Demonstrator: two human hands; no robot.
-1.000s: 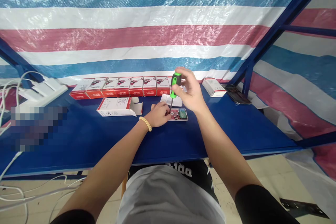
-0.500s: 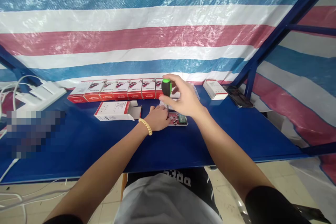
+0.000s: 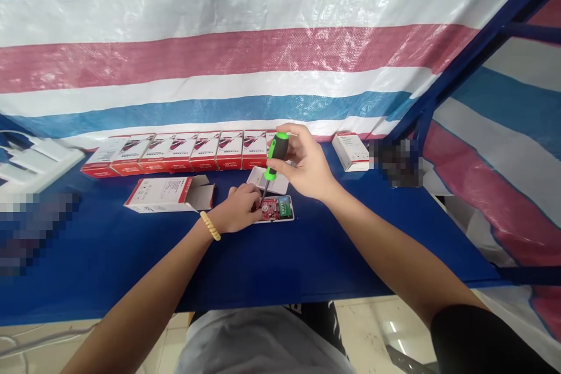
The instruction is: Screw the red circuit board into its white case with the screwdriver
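Note:
A screwdriver (image 3: 277,152) with a green and black handle is held by my right hand (image 3: 307,163), tilted, its shaft pointing down at the left part of a small device. That device (image 3: 277,209) lies open on the blue table, showing a red circuit board and a green part in a white casing. My left hand (image 3: 239,207) has its fingers closed on the device's left end, beside the screwdriver tip. A white cover piece (image 3: 276,183) lies just behind the device. The exact tip contact is hidden by my left fingers.
Several red and white boxes (image 3: 204,149) stand in a row along the back of the blue table (image 3: 324,263). An opened box (image 3: 162,193) lies left of my left hand. Another box (image 3: 351,151) is at the back right. A white power strip (image 3: 39,163) sits far left.
The view has shifted, so the table's contents appear further left. The screwdriver leans more, its handle toward the right. More of the device and the white cover piece shows now.

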